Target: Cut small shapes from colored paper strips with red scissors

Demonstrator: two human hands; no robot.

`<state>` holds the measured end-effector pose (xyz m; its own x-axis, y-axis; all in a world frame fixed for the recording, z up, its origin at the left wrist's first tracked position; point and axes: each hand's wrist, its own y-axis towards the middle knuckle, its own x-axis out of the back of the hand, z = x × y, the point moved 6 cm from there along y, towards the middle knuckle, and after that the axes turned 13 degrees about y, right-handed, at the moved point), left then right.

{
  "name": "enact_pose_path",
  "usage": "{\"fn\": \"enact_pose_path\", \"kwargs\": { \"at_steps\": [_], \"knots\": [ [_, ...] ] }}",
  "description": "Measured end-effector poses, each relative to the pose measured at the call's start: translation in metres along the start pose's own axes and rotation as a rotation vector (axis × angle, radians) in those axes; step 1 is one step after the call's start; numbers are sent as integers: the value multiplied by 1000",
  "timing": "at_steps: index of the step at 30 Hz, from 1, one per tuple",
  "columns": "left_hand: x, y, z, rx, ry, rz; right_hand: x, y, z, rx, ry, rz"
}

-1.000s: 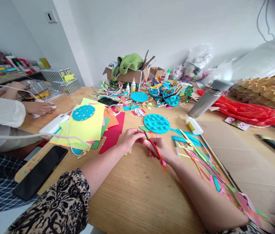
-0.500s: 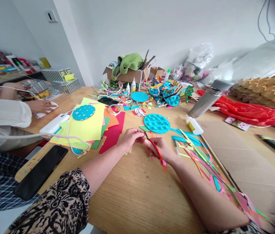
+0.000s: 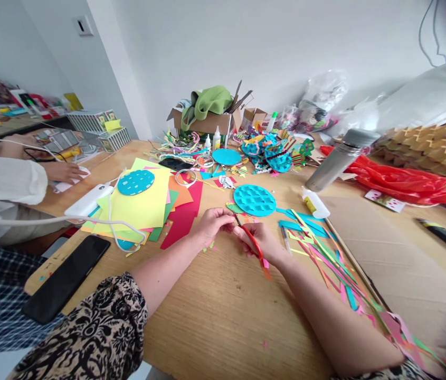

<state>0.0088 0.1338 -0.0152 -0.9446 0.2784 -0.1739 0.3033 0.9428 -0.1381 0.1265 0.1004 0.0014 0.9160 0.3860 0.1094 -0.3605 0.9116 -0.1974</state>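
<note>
My right hand [image 3: 260,243] is closed on red-handled scissors [image 3: 253,241], whose blades point up and left toward my other hand. My left hand [image 3: 215,224] is pinched at the blade tips; whatever lies between its fingers is too small to make out. Just beyond both hands lies a blue oval with raised squares [image 3: 254,200], and a small green paper piece [image 3: 234,208] is at its left edge. Small pink and green scraps [image 3: 210,246] are on the table below my left hand. An orange-pink strip hangs near the scissor handles.
Coloured paper sheets [image 3: 147,198] and a black phone [image 3: 66,278] lie left. Paper strips [image 3: 325,258], a glue bottle [image 3: 315,203], a steel bottle [image 3: 337,161] and cardboard [image 3: 389,248] are right. A box [image 3: 202,122] stands behind. Another person's hand [image 3: 64,173] is far left.
My hands and the scissors have barely moved. At the far left, the other person's arm and hand have shifted slightly left.
</note>
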Motion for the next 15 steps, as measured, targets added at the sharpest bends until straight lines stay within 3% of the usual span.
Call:
{"fn": "enact_pose_path", "kwargs": {
  "at_steps": [15],
  "knots": [
    [0, -1, 0, -6, -2, -5, 0, 1, -3, -3, -25, -22]
  ]
}}
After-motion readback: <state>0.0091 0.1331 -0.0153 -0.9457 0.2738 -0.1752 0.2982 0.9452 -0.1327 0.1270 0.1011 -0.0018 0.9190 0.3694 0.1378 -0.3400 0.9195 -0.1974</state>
